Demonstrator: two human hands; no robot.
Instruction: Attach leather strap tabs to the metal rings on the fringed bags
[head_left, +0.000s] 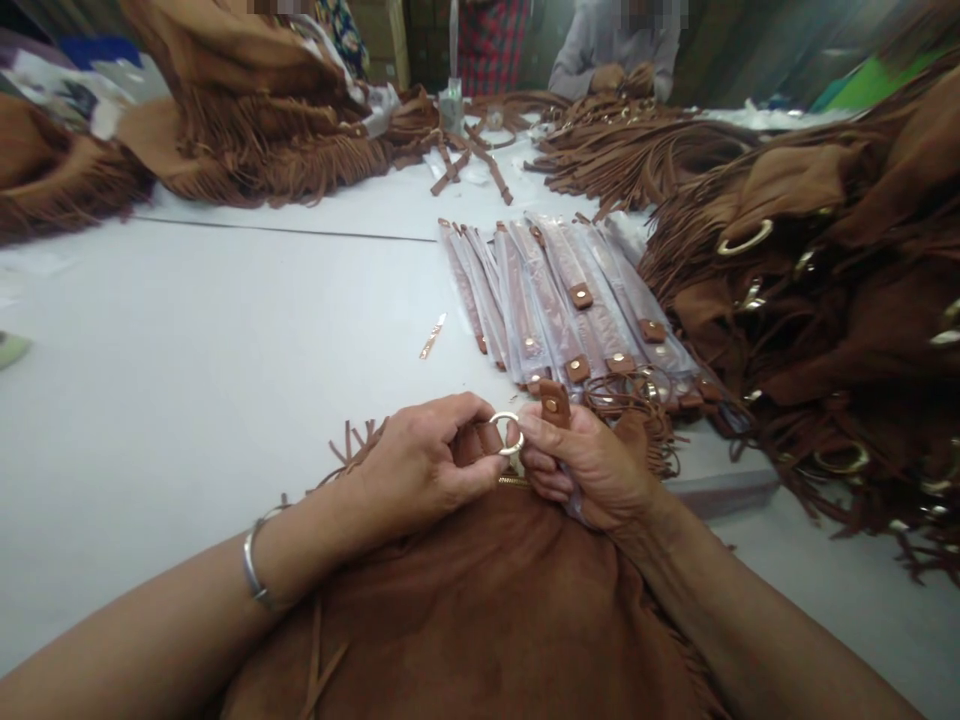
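Observation:
A pale gold metal ring is pinched between the thumb and fingers of my left hand. My right hand is closed around a brown leather strap whose studded end sticks up past the thumb. Its thumb and index finger also meet the right side of the ring. Under both hands lies a brown suede fringed bag, with a short stretch of gold zipper showing just below the ring. The strap's lower part is mostly hidden by my right palm.
Several plastic-wrapped straps lie in a row beyond my hands. Fringed bags with gold rings are heaped at right, more brown suede pieces at far left. A small gold strip rests on the white table. Other people stand across it.

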